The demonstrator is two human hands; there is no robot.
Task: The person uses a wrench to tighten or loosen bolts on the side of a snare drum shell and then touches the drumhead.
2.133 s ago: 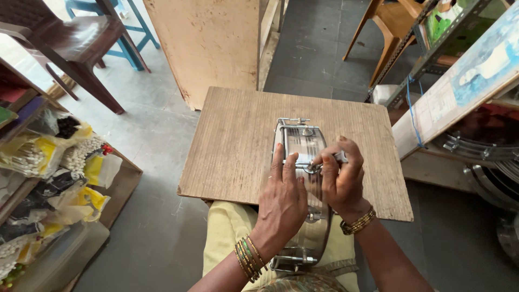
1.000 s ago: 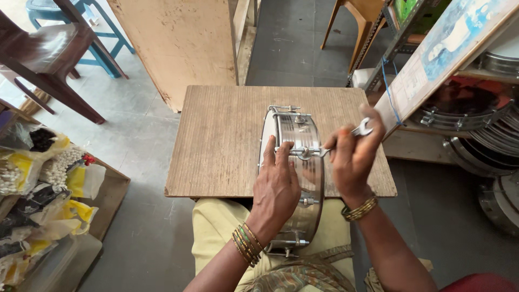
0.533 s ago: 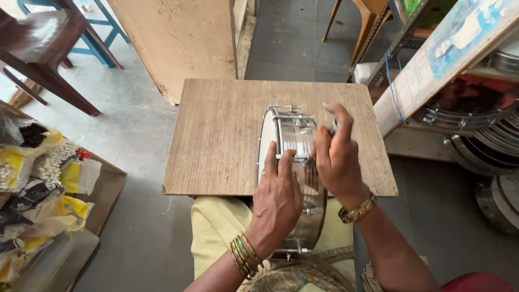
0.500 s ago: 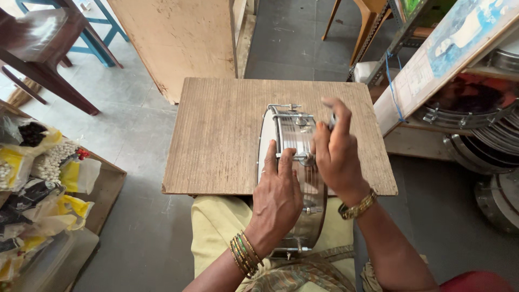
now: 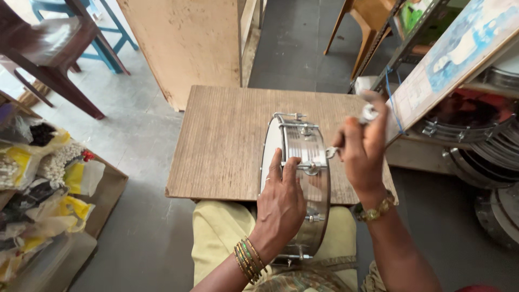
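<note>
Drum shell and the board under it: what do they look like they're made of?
The drum shell looks like polished metal, likely chromed steel: it is silvery, with bright reflections and metal lugs. The board looks like plywood or veneered wood: matte brown with fine straight grain lines. The left hand rests on the shell; the right hand holds a small shiny tool, probably metal too.

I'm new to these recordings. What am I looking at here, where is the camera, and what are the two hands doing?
The camera sits on a person's head and looks down at their own bare hands. A metal drum stands on its edge on a wooden board across the person's lap. The left hand rests on the drum's shell, steadying it. The right hand is raised beside the drum's rim, pinching a small metal tool. More drums sit on the shelf at the right; plastic bags lie at the left.
</note>
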